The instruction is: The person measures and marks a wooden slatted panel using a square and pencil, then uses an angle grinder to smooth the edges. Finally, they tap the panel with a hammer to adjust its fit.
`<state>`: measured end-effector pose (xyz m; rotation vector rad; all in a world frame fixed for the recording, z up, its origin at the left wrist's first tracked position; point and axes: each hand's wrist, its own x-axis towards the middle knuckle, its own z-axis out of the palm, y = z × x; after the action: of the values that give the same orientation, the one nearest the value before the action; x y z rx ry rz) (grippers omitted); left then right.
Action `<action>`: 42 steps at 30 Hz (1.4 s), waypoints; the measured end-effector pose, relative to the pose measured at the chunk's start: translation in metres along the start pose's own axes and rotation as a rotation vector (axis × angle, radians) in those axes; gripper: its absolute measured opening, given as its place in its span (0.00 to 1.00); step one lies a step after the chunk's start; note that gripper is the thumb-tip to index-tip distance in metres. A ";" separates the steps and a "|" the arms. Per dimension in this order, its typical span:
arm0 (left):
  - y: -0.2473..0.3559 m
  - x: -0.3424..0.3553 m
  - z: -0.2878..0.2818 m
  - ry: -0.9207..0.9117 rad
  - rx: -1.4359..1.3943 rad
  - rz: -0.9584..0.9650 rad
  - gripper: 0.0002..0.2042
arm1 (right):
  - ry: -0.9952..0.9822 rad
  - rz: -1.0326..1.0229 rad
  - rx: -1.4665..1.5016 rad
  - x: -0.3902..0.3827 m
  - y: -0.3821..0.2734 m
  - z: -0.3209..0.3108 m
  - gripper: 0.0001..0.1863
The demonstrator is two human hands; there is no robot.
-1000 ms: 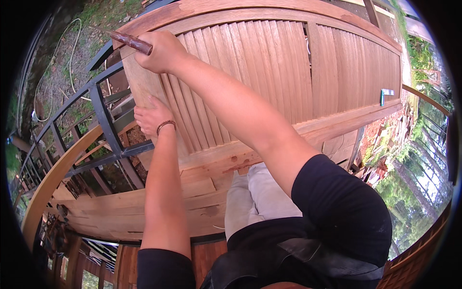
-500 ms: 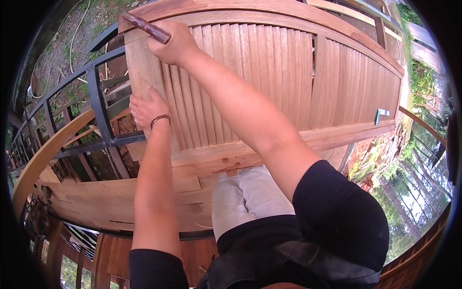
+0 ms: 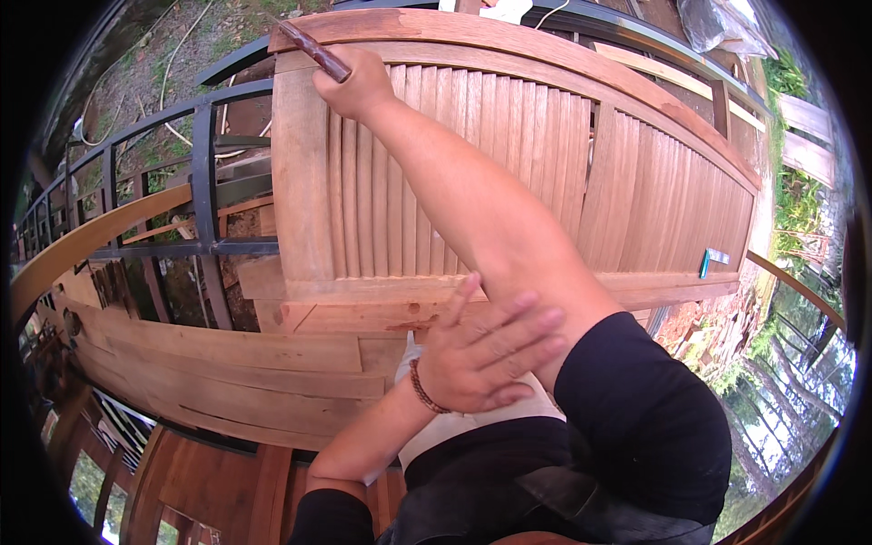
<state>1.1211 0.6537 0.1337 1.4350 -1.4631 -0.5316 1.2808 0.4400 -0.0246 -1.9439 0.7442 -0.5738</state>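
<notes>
I'm at an outdoor woodworking spot, on a raised timber deck. A big unfinished louvred door (image 3: 509,182) lies in front of me across bare planks (image 3: 227,363). A dark metal railing (image 3: 182,173) runs on the left, with dirt ground (image 3: 154,64) beyond it. Loose boards (image 3: 804,136) lie far right among green plants (image 3: 799,209).

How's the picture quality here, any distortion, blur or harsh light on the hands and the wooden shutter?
Head view: strong fisheye bend, so the louvred wooden panel curves toward the rim and the corners go black. Soft, even daylight, no hard shadows or glare. The right hand gripping a dark tool handle is sharp; the left hand, close to the lens, looks oversized and slightly soft.
</notes>
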 end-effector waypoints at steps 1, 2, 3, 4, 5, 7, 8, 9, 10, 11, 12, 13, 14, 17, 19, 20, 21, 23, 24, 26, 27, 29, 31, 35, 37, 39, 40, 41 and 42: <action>-0.015 -0.009 0.000 0.001 0.120 -0.007 0.27 | 0.006 0.002 0.004 0.003 0.000 -0.005 0.11; -0.025 -0.013 -0.003 0.084 0.156 -0.177 0.28 | 0.009 0.004 -0.004 0.007 0.000 -0.008 0.11; -0.030 -0.016 -0.010 0.164 0.192 -0.360 0.28 | 0.004 0.017 -0.004 0.005 0.000 -0.007 0.11; -0.032 -0.016 -0.014 0.244 0.225 -0.542 0.29 | 0.000 0.030 -0.006 0.004 0.001 -0.006 0.11; -0.026 -0.012 -0.011 0.206 0.116 -0.394 0.28 | 0.002 0.024 -0.015 0.004 0.002 -0.007 0.11; 0.010 0.018 -0.013 0.132 -0.082 -0.121 0.24 | -0.013 0.012 -0.013 -0.002 0.001 0.003 0.11; 0.016 0.028 -0.017 0.042 -0.023 0.057 0.22 | -0.008 0.015 0.018 -0.006 -0.001 0.008 0.10; 0.005 0.022 -0.016 0.071 0.073 0.008 0.20 | 0.004 0.004 0.044 -0.003 0.000 0.006 0.10; -0.018 0.005 -0.010 0.095 0.164 -0.039 0.18 | 0.022 -0.001 0.071 0.000 0.003 0.003 0.10; -0.041 -0.012 -0.009 0.113 0.257 -0.085 0.17 | 0.027 -0.006 0.060 0.003 0.005 -0.001 0.09; -0.072 -0.021 -0.014 0.161 0.333 -0.296 0.14 | 0.032 -0.018 0.048 0.007 0.009 -0.005 0.09; -0.103 -0.028 -0.021 0.210 0.407 -0.525 0.12 | 0.025 -0.020 0.041 0.005 0.012 -0.005 0.09; -0.134 -0.025 -0.029 0.383 0.428 -0.618 0.14 | 0.011 -0.014 0.039 0.000 0.010 -0.004 0.08; -0.236 -0.005 -0.065 0.507 0.846 -0.654 0.24 | 0.001 -0.038 0.040 -0.002 -0.002 0.001 0.08; -0.276 -0.001 -0.073 0.541 0.932 -0.843 0.28 | -0.008 -0.051 0.057 -0.005 -0.004 0.008 0.08; -0.287 0.002 -0.071 0.535 0.917 -1.013 0.30 | -0.010 -0.052 0.055 -0.006 -0.005 0.011 0.08; -0.293 0.010 -0.061 0.511 0.882 -1.179 0.31 | -0.009 -0.057 0.052 -0.005 -0.002 0.006 0.07; -0.292 0.012 -0.048 0.461 1.011 -1.110 0.34 | -0.005 -0.071 0.051 0.001 0.001 -0.006 0.07; -0.292 0.019 -0.048 0.460 1.014 -1.122 0.34 | -0.006 -0.068 0.031 0.007 -0.001 -0.011 0.06; -0.283 0.008 -0.043 0.412 1.007 -1.151 0.35 | -0.015 -0.011 -0.002 -0.009 -0.008 -0.021 0.05; -0.285 0.008 -0.046 0.421 1.001 -1.152 0.35 | -0.038 -0.004 0.019 -0.027 -0.017 -0.029 0.04; -0.287 0.006 -0.049 0.430 0.990 -1.151 0.35 | -0.064 0.044 0.055 -0.069 -0.028 -0.055 0.02; -0.288 0.006 -0.050 0.424 0.984 -1.137 0.35 | -0.061 0.080 0.055 -0.100 -0.038 -0.082 0.03; -0.285 0.006 -0.052 0.407 1.007 -1.136 0.34 | -0.003 -0.017 0.026 -0.094 -0.041 -0.074 0.04; -0.281 0.005 -0.051 0.380 0.971 -1.146 0.35 | -0.020 0.021 0.075 -0.046 -0.028 -0.040 0.03; -0.284 0.021 -0.050 0.377 0.975 -1.105 0.35 | 0.038 -0.025 0.060 0.016 -0.010 -0.001 0.03; -0.284 0.023 -0.050 0.375 0.967 -1.114 0.35 | 0.031 -0.014 0.054 0.028 -0.013 0.004 0.03; -0.286 0.026 -0.051 0.370 0.957 -1.118 0.35 | 0.029 -0.001 0.045 0.037 -0.016 0.005 0.03; -0.283 0.023 -0.050 0.360 0.947 -1.134 0.35 | 0.018 0.020 0.037 0.038 -0.020 0.005 0.03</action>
<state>1.3089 0.5897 -0.0759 2.9291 -0.4376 -0.1655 1.3160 0.4240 -0.0061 -1.8974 0.7577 -0.5894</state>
